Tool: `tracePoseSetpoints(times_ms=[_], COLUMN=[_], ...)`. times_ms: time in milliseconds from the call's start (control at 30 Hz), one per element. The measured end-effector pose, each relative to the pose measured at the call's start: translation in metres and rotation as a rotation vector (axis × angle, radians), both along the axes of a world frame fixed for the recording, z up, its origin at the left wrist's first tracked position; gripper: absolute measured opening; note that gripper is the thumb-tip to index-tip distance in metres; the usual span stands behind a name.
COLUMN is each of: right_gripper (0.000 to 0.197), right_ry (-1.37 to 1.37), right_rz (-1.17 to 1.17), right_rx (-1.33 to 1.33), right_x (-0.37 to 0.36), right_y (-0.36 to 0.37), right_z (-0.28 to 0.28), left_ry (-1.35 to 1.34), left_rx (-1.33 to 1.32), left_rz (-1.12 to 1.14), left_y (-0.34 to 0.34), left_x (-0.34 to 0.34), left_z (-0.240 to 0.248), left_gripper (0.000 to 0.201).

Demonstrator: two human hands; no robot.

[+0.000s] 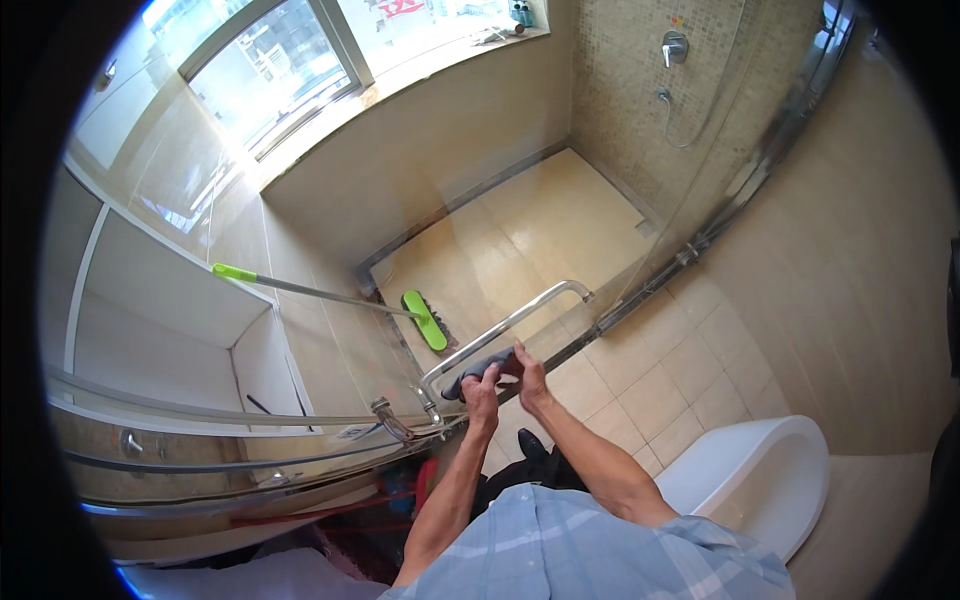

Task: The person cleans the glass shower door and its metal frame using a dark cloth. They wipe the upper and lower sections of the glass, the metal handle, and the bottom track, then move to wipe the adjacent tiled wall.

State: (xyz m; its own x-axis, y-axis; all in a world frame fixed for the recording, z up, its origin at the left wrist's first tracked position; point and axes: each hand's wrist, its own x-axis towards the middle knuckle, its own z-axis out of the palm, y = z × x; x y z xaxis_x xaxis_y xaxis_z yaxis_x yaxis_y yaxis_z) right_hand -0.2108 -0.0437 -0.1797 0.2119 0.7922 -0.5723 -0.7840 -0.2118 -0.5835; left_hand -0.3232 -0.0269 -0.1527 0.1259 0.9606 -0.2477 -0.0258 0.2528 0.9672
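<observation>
A dark grey cloth (pixel 468 383) is bunched between my two hands, just beside the long metal handle (pixel 510 322) of the glass shower door. My left hand (pixel 482 396) is closed on the cloth, thumb uppermost. My right hand (pixel 531 382) grips its right end, thumb pointing up; part of those fingers is hidden. Beyond the glass, a brush with a bright green head (pixel 425 320) and a long pole rests on the shower floor (pixel 530 220). The pole's green grip (pixel 235 272) leans toward the left wall.
A white rounded bathroom fixture (pixel 745 475) stands at my right. A dark metal rail (pixel 650 282) runs along the glass. Shelves (pixel 170 330) fill the left side. The shower mixer (pixel 675 48) is on the far wall. Bottles (pixel 522 14) stand on the window sill.
</observation>
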Motion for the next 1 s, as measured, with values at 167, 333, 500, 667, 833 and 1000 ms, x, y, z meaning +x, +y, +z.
tracePoseSetpoints(times_ms=[167,333,500,667,833,1000], right_gripper=[0.028,0.020,0.018,0.022,0.021,0.030], right_ry=[0.036,0.093,-0.463,-0.489,-0.413,-0.207], right_rz=[-0.076,-0.185,-0.366,-0.462,-0.435,-0.295], right_rx=[0.030,0.108,0.323,0.319,0.111,-0.097], right_x=[0.035,0.039,0.049,0.085,0.117,0.117], right_y=[0.008,0.010,0.016,0.025,0.030,0.028], right_z=[0.066,0.098,0.190,0.177,0.075,-0.065], left_ry=[-0.158,-0.271,-0.521,-0.388,-0.277,-0.041], left_rx=[0.028,0.147,0.355,0.384,0.220,0.001], left_rz=[-0.106,-0.064,0.037,-0.089,-0.148,-0.125], left_y=[0.009,0.007,0.004,0.008,0.015,0.020], left_x=[0.019,0.033,0.064,0.103,0.138,0.131], left_z=[0.056,0.080,0.171,0.175,0.072,-0.047], left_gripper=[0.021,0.024,0.025,0.024,0.022,0.021])
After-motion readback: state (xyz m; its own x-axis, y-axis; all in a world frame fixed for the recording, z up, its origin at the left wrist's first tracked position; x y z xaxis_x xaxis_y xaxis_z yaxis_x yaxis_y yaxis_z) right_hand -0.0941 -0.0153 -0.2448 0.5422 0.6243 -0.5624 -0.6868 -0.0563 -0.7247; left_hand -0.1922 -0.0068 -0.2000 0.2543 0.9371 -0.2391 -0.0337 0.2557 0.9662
